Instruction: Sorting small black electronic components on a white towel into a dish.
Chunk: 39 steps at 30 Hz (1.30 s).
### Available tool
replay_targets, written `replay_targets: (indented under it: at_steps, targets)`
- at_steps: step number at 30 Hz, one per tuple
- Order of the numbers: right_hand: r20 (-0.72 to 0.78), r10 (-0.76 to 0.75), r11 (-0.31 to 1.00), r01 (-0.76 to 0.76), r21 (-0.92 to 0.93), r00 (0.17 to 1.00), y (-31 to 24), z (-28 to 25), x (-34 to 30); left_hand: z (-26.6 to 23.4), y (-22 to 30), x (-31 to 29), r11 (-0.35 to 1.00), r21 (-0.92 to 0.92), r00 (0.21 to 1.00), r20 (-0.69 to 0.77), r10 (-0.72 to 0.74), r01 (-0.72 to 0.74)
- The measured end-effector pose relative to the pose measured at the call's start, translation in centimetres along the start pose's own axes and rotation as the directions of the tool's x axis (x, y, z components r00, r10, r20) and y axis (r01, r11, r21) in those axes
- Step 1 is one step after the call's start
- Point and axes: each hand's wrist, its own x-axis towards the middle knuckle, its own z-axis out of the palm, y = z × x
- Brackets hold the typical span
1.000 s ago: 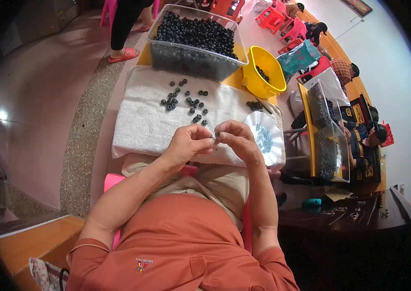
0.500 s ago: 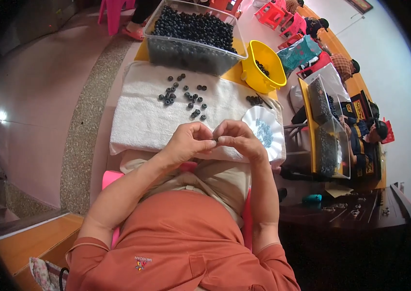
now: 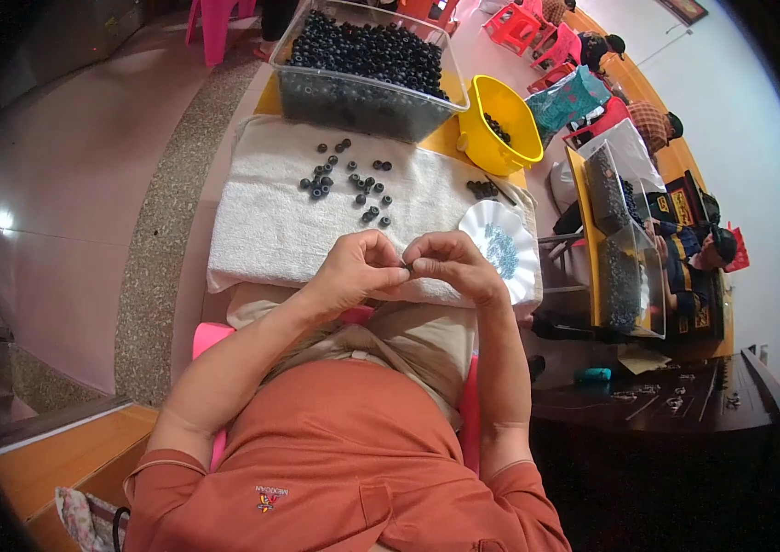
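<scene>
My left hand [image 3: 353, 267] and my right hand [image 3: 454, 263] meet over the near edge of a white towel [image 3: 261, 221]. Both are closed in a pinch, fingertips touching around one small dark piece [image 3: 407, 266]. Fingers hide most of it; it resembles the small black holed parts [image 3: 361, 184] scattered on the towel beyond. Beside my right hand lies a white dish with a fluted rim [image 3: 523, 241], holding fine blue-grey pieces [image 3: 500, 248]. Past the dish sit a little cluster of black parts [image 3: 480, 189] and a thin dark tool [image 3: 501, 190].
A clear plastic bin [image 3: 344, 97] heaped with black parts stands at the table's far side. Right of it is a yellow tub [image 3: 528, 138] with a few inside. Further right, other people work at a table with clear bins [image 3: 623, 276]. Pink stools [image 3: 215, 28] stand far left.
My hands stay together at nearly the same spot, with the fingertips shifting slightly around the small piece. At the far left, another person's foot has moved back a little.
</scene>
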Motion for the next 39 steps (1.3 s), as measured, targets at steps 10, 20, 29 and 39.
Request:
replay_targets:
  at_steps: [10, 20, 29, 39]
  targets:
    - [-0.139, -0.259, 0.943, 0.22, -0.248, 0.956, 2.0, 1.5, 0.2, -0.3, -0.1, 0.0, 0.997, -0.077, 0.999, -0.036, 0.028, -0.03]
    - [-0.112, -0.669, 0.533, 0.37, -0.761, 0.735, 2.1, 3.9, 0.3, -0.4, 0.0, 0.2, 0.967, -0.253, 0.991, -0.122, -0.05, 0.018]
    - [-0.04, -0.794, 0.267, 0.289, -0.919, 0.606, 2.6, 4.9, 0.7, -0.2, -0.6, 0.2, 0.959, -0.284, 0.992, -0.123, -0.039, 0.002]
    - [0.015, -0.838, 0.183, 0.307, -0.934, 0.545, 1.8, 5.6, 1.0, -0.3, -0.5, 0.1, 0.987, -0.157, 0.994, -0.113, 0.0, -0.018]
